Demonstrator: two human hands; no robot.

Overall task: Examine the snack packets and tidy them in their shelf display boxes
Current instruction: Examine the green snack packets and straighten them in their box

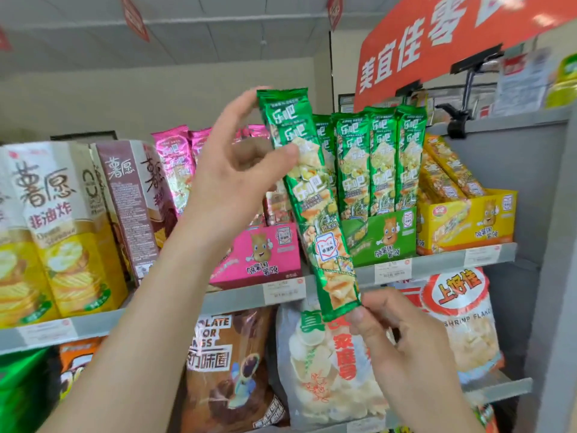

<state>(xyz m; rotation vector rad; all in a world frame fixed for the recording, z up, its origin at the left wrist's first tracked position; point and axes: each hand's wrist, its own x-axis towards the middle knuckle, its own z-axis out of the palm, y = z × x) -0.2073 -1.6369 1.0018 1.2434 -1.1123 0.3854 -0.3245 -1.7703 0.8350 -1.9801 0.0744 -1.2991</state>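
A long, narrow, glossy green foil snack packet [312, 201] hung slantwise before the shelf, its crimped top pointing to 11 o'clock and its flat sealed foot to 5 o'clock; the left hand [237, 170] pinched its upper part, thumb on the printed face, fingers behind the top edge; the right hand [402, 345] nipped the bottom seal between thumb and forefinger; at the packet's 3 o'clock stood an open-topped green cardboard display box [387, 235] with matching green packets [381, 160] upright and close-packed inside; a pink cardboard box [259, 254] sat at its 9 o'clock, a yellow cardboard box [468, 226] at its 3 o'clock, all on a grey metal shelf [437, 260] with paper price tags [392, 270] on its lip.
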